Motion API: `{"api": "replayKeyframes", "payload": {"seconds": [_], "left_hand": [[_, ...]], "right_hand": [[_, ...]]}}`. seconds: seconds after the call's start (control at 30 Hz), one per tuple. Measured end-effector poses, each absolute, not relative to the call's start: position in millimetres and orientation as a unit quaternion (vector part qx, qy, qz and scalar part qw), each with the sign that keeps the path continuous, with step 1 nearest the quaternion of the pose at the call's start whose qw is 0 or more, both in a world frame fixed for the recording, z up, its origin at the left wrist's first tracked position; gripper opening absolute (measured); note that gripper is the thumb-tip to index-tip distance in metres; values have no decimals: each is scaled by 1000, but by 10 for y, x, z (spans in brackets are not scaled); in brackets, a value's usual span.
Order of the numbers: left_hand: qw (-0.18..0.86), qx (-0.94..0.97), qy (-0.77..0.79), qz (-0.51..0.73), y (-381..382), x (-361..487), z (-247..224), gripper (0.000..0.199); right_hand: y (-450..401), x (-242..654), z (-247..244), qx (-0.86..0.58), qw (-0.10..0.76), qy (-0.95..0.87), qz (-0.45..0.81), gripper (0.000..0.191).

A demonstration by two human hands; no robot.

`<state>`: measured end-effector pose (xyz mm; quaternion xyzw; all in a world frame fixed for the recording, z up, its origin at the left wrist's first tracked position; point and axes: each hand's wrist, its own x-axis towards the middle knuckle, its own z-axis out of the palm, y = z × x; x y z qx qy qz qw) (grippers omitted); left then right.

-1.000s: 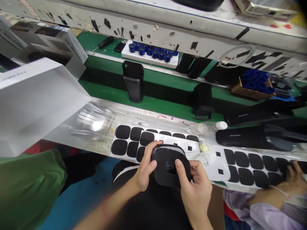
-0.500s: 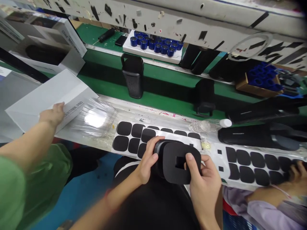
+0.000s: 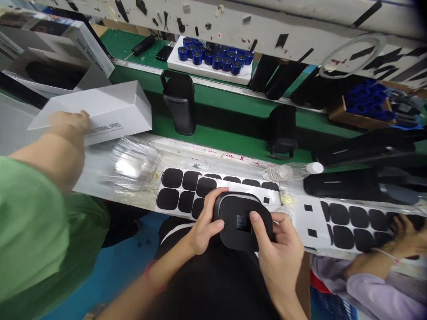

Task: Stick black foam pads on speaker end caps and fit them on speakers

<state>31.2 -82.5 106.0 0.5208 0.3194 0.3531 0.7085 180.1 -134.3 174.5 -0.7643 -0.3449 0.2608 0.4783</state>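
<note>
A black speaker-like device [image 3: 220, 202] is held over my lap, its end facing up. My left hand [image 3: 206, 224] wraps round its left side. On that end lies a black rounded-square pad [image 3: 230, 229] with a small square cutout. My right hand [image 3: 278, 240] pinches the pad's right part, thumb beside the cutout. Sheets of black rounded stickers [image 3: 168, 198] lie behind my hands on the bench ledge, and another sticker sheet [image 3: 343, 214] is to the right.
A person's arm in a green sleeve [image 3: 50, 155] holds a white box [image 3: 113, 104] at left. Another person's hand [image 3: 405, 229] touches the right sheet. A plastic bottle [image 3: 293, 171], clear bags [image 3: 133, 162] and upright black devices [image 3: 180, 104] stand or lie beyond.
The pad has moved left and now lies closer over the device's end. At left, the co-worker's white box has swung up onto the green surface's edge.
</note>
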Motion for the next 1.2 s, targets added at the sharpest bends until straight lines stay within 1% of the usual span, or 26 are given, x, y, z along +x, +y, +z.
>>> {"api": "replayKeyframes", "payload": {"seconds": [0.53, 0.87, 1.1, 1.2], "left_hand": [[720, 490, 331, 363, -826, 352, 1072, 66], [723, 486, 336, 359, -824, 362, 1078, 64], [728, 481, 331, 360, -813, 372, 1078, 65], [730, 479, 329, 360, -815, 371, 1072, 65]], "right_hand": [[-1301, 1810, 1733, -749, 483, -382, 243, 27], [-1273, 1819, 1719, -755, 479, -381, 236, 27], [-1306, 1845, 1683, -743, 502, -384, 223, 26], [-1316, 1848, 1685, -746, 498, -376, 230, 27]]}}
